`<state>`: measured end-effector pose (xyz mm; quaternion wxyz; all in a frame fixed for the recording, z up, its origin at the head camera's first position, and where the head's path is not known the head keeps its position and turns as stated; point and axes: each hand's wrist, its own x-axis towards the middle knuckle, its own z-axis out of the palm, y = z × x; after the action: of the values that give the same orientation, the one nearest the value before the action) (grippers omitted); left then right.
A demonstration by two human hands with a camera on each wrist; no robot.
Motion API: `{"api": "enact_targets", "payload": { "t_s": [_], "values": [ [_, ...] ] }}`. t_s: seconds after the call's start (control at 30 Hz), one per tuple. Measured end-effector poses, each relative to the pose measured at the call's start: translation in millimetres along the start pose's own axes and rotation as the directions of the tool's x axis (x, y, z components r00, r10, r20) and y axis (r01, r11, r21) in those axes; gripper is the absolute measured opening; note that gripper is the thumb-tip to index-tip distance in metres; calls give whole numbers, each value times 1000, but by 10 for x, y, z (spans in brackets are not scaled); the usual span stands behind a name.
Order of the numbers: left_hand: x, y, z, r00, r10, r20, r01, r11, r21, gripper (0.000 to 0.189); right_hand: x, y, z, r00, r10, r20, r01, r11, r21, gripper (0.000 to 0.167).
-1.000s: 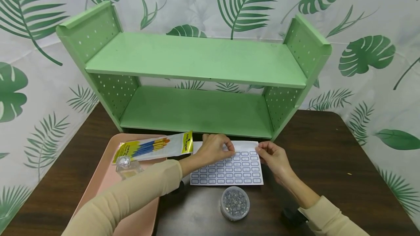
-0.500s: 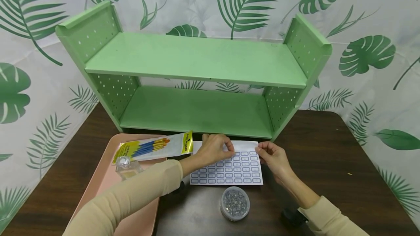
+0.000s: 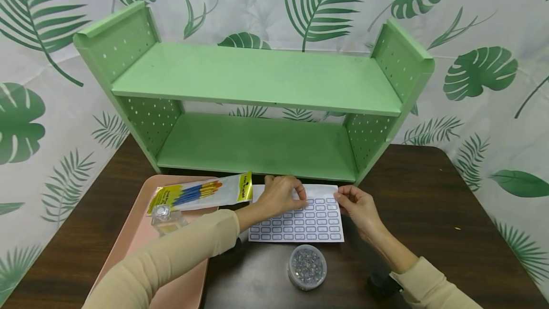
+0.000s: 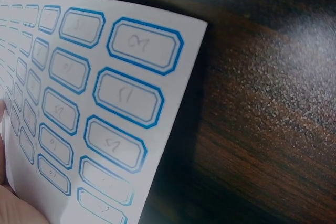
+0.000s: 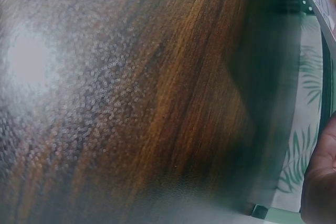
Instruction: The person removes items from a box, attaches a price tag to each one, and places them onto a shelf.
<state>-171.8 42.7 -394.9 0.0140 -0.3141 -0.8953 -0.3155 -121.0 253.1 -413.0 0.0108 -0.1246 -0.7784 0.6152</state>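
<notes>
A white sheet of label stickers (image 3: 296,229), printed with rows of blue-framed boxes, is held in front of the shelf, its lower edge above the tabletop. My left hand (image 3: 280,196) reaches across its upper part, thumb and index finger pinched together at the sheet's face. Whatever lies between these fingertips is too small to tell. My right hand (image 3: 360,209) pinches the upper right corner. In the left wrist view, the label sheet (image 4: 173,30) bows slightly, with handwritten marks inside the boxes. Only the edge of my right hand (image 5: 319,182) shows in the right wrist view.
A round tub of small silvery pieces (image 3: 307,267) stands in front of the sheet. Left of it, a pink tray (image 3: 128,232) bears a pack of paintbrushes (image 3: 201,192) and a clear glass bottle (image 3: 167,221). A green two-tier shelf (image 3: 257,77) stands behind on the dark wooden table (image 3: 429,204).
</notes>
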Motion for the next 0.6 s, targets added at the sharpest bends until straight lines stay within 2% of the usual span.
{"api": "enact_targets", "payload": {
  "t_s": [0.3, 0.6],
  "values": [
    [4, 19, 2, 1000, 7, -13, -6, 998, 59, 18, -8, -24, 5, 1000, 8, 1, -8, 1000, 3, 17],
    [13, 18, 12, 1000, 5, -17, -4, 998, 62, 18, -7, -41, 9, 1000, 10, 3, -10, 1000, 18, 19]
  ]
}}
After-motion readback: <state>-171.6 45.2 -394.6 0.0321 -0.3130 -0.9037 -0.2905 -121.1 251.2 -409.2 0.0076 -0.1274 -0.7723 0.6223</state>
